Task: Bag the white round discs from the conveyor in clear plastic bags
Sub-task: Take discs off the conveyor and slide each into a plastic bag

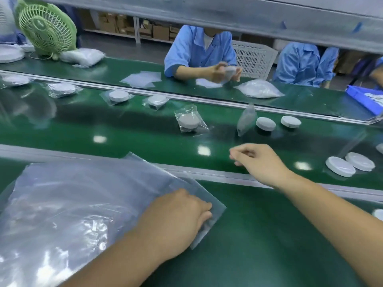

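Note:
My left hand [182,212] lies on a big stack of clear plastic bags [72,204] on the near green table, its curled fingers pinching the top bag's right corner. My right hand [261,162] hovers over the conveyor belt [124,137] with loosely curled fingers and holds nothing. Two bare white discs [265,123] [290,121] sit beyond it, and two more [340,169] [360,164] lie to its right. A blurred upright bag [246,119] stands beside the nearer pair. Bagged discs [189,121] [157,100] [118,96] trail away to the left.
Metal rails [207,175] edge the belt. Across it a person in a blue coat [199,50] handles a disc, with bag piles [259,89] nearby. A green fan [45,27] stands far left, a blue bin [364,100] far right, and a white basket [255,59] behind.

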Demonstrator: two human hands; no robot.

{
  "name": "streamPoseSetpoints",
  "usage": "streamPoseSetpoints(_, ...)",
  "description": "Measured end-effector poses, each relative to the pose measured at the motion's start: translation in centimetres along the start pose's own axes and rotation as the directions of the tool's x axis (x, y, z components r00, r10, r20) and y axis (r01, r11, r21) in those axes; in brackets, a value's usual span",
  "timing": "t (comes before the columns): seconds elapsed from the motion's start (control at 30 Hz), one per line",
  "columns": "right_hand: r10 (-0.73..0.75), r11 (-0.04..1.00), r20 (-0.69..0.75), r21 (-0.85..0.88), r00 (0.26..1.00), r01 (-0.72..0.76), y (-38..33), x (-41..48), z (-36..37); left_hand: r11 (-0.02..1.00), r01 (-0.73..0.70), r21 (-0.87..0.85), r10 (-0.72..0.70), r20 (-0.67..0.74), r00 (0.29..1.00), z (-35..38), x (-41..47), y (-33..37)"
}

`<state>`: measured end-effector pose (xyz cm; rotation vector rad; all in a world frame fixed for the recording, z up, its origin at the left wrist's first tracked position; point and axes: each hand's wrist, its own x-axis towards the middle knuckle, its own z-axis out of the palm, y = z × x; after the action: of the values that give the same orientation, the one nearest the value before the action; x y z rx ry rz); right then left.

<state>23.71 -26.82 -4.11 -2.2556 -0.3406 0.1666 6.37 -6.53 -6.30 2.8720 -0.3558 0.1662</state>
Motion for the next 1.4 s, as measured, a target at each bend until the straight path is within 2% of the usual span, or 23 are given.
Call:
streamPoseSetpoints(0.03,-0.043,0.985,-0.026,-0.166,0.999,0.038,0.9,-2.0,-1.2,0.999,-0.033,0.036,0.031,0.054,0.998,-0.2,0.6,0.2)
streamPoseSetpoints(0.07,-0.054,0.923,-0.032,-0.384,0.998,0.037,2.2,-4.1,-2.5,0.995,-0.065,0.076,0.057,0.102,0.993,-0.1,1.0,0.1)
streamPoseSetpoints(0.13,0.103,0.632,-0.065,-0.766,0.993,-0.116,5.3,-8.3,-5.4,0.989,-0.083,0.123,0.062,0.168,0.984,0.1,1.1,-0.1)
streamPoseSetpoints(0.17,0.213,0.508,-0.105,-0.837,0.971,-0.202,6.8,-10.3,-6.6,0.992,-0.065,0.104,0.047,0.167,0.985,0.1,0.8,-0.2)
streamPoseSetpoints(0.2,0.290,0.448,-0.132,-0.857,0.948,-0.256,8.2,-12.0,-7.7,0.995,-0.051,0.090,0.036,0.166,0.985,0.2,0.5,-0.2)
streamPoseSetpoints(0.27,0.325,0.474,-0.110,-0.840,0.939,-0.263,10.0,-14.7,-8.8,0.989,-0.076,0.125,0.057,0.154,0.986,0.4,0.3,0.4)
streamPoseSetpoints(0.37,0.167,0.605,-0.166,-0.761,0.972,-0.234,10.6,-15.6,-8.7,0.999,-0.022,0.029,0.019,0.088,0.996,0.9,0.2,0.8)
streamPoseSetpoints(0.47,-0.104,0.669,-0.198,-0.739,0.975,-0.079,10.1,-15.3,-7.7,0.993,0.015,-0.117,-0.014,0.012,1.000,1.6,-0.7,1.2)
streamPoseSetpoints(0.5,-0.153,0.711,-0.205,-0.702,0.967,-0.037,9.4,-15.3,-7.4,0.989,0.026,-0.148,-0.029,-0.019,0.999,1.8,-1.1,1.2)
streamPoseSetpoints(0.57,-0.154,0.854,-0.224,-0.520,0.962,0.016,7.3,-14.9,-6.4,0.979,0.040,-0.199,-0.059,-0.090,0.994,2.4,-1.6,1.0)
streamPoseSetpoints(0.63,-0.199,0.927,-0.181,-0.353,0.963,0.125,5.6,-14.5,-4.9,0.968,0.051,-0.247,-0.087,-0.137,0.987,2.6,-1.6,0.9)
streamPoseSetpoints(0.7,-0.301,0.886,-0.027,-0.378,0.953,0.269,4.7,-14.6,-3.3,0.946,0.059,-0.320,-0.113,-0.153,0.982,2.4,-1.5,0.7)
streamPoseSetpoints(0.8,-0.448,0.725,0.179,-0.501,0.876,0.473,4.5,-14.3,-2.4,0.916,0.070,-0.394,-0.140,-0.152,0.978,2.5,-1.3,0.5)
streamPoseSetpoints(0.87,-0.570,0.605,0.248,-0.518,0.783,0.605,4.3,-13.7,-2.5,0.915,0.072,-0.396,-0.146,-0.160,0.976,2.7,-1.3,0.5)
streamPoseSetpoints(0.93,-0.714,0.439,0.282,-0.533,0.641,0.723,3.5,-13.5,-2.3,0.910,0.090,-0.405,-0.170,-0.165,0.972,2.6,-1.4,0.6)
streamPoseSetpoints(0.97,-0.759,0.391,0.273,-0.535,0.591,0.749,3.1,-13.6,-2.1,0.906,0.096,-0.413,-0.183,-0.177,0.967,2.6,-1.4,0.6)
streamPoseSetpoints(1.0,-0.784,0.385,0.251,-0.521,0.568,0.762,2.7,-13.7,-1.8,0.903,0.105,-0.417,-0.198,-0.185,0.963,2.5,-1.4,0.7)
streamPoseSetpoints(1.1,-0.773,0.533,0.158,-0.363,0.614,0.764,1.6,-14.3,-0.3,0.878,0.153,-0.454,-0.254,-0.171,0.952,2.3,-1.6,1.2)
streamPoseSetpoints(1.2,-0.738,0.672,-0.057,-0.151,0.672,0.725,0.8,-14.5,1.9,0.699,0.137,-0.702,-0.250,-0.061,0.966,1.8,-1.6,1.9)
streamPoseSetpoints(1.27,-0.569,0.786,-0.300,0.074,0.765,0.614,-0.1,-14.3,2.9,0.509,0.073,-0.858,-0.163,-0.012,0.987,1.2,-1.6,2.3)
streamPoseSetpoints(1.3,-0.432,0.819,-0.383,0.212,0.817,0.533,-0.5,-14.0,3.2,0.403,0.047,-0.914,-0.109,0.003,0.994,1.0,-1.5,2.5)
streamPoseSetpoints(1.33,-0.311,0.827,-0.403,0.331,0.861,0.454,-0.7,-13.7,3.5,0.353,0.020,-0.935,-0.077,-0.007,0.997,0.9,-1.5,2.5)
streamPoseSetpoints(1.4,-0.224,0.838,-0.312,0.422,0.923,0.346,-1.1,-13.1,3.8,0.441,-0.026,-0.897,-0.146,-0.100,0.984,1.4,-1.6,2.7)
